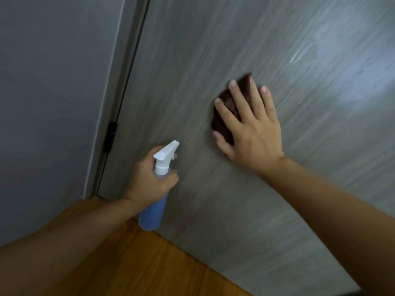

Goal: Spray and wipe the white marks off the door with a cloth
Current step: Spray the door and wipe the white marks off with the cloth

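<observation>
Head view: brown cloth (227, 107) lies under right hand's (252, 133) spread fingers (239, 97).

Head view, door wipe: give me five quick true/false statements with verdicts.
1. The right hand presses a dark brown cloth flat against the door. True.
2. The left hand is empty. False: it grips a spray bottle.
3. The bottle holds blue liquid and has a white trigger head. True.
4. The cloth is white. False: it is dark brown.
5. A white streak shows on the door up and right of the cloth. True.
</observation>
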`<action>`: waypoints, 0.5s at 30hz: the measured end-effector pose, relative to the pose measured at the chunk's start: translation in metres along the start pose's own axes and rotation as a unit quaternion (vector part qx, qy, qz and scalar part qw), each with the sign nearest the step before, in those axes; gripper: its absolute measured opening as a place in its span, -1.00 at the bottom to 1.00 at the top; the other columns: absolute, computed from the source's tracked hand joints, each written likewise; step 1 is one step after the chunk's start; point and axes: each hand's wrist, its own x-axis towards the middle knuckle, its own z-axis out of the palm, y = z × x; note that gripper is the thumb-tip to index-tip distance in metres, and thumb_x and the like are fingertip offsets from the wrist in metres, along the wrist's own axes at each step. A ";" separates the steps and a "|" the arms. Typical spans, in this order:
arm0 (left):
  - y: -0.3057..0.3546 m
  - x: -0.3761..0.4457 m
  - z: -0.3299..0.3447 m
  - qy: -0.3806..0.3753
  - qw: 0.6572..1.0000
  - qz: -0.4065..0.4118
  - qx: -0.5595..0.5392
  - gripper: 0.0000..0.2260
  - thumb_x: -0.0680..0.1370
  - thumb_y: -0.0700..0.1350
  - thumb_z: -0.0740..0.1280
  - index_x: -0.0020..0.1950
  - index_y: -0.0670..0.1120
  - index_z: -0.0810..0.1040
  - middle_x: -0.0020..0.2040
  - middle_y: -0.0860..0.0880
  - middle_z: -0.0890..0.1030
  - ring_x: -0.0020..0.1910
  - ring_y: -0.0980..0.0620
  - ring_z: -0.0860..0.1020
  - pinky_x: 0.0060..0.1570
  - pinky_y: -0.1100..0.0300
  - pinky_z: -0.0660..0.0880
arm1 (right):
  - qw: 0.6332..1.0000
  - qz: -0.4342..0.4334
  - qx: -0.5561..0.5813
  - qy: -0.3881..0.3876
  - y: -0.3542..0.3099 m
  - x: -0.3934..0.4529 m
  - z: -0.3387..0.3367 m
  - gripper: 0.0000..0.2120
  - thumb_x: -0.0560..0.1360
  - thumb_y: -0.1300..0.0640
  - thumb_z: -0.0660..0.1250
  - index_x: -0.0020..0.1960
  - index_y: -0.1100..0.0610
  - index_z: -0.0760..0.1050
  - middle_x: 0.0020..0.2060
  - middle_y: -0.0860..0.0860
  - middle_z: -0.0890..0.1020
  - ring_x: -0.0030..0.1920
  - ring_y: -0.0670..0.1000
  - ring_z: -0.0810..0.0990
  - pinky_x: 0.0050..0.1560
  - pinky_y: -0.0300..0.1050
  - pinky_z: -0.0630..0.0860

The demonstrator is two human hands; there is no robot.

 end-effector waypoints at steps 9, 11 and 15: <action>-0.008 -0.002 -0.036 0.017 0.999 -0.007 0.028 -0.63 0.40 -0.11 0.41 0.21 0.01 0.59 0.00 0.06 0.66 -0.07 0.00 0.65 -0.04 0.03 0.62 | 0.955 -0.261 -0.004 -0.141 -0.084 -0.082 0.051 -0.34 0.54 -0.23 0.34 0.51 0.12 0.44 0.56 0.22 0.33 0.61 0.28 0.17 0.62 0.20 0.03; -0.007 -0.004 -0.042 0.021 0.999 -0.009 0.033 -0.63 0.40 -0.13 0.41 0.21 -0.02 0.60 0.00 0.09 0.65 -0.04 0.03 0.65 -0.03 0.11 0.62 | 0.956 -0.261 0.001 -0.132 -0.079 -0.064 0.049 -0.33 0.51 -0.23 0.38 0.50 0.11 0.45 0.55 0.22 0.36 0.59 0.28 0.21 0.61 0.20 0.06; -0.007 -0.008 -0.051 0.037 0.999 -0.016 0.036 -0.61 0.40 -0.19 0.42 0.23 -0.06 0.60 0.01 0.15 0.65 -0.04 0.09 0.65 -0.04 0.26 0.57 | 0.990 -0.136 0.012 -0.044 -0.059 0.016 0.036 -0.38 0.54 -0.20 0.36 0.48 0.12 0.48 0.55 0.26 0.35 0.58 0.33 0.24 0.60 0.23 0.08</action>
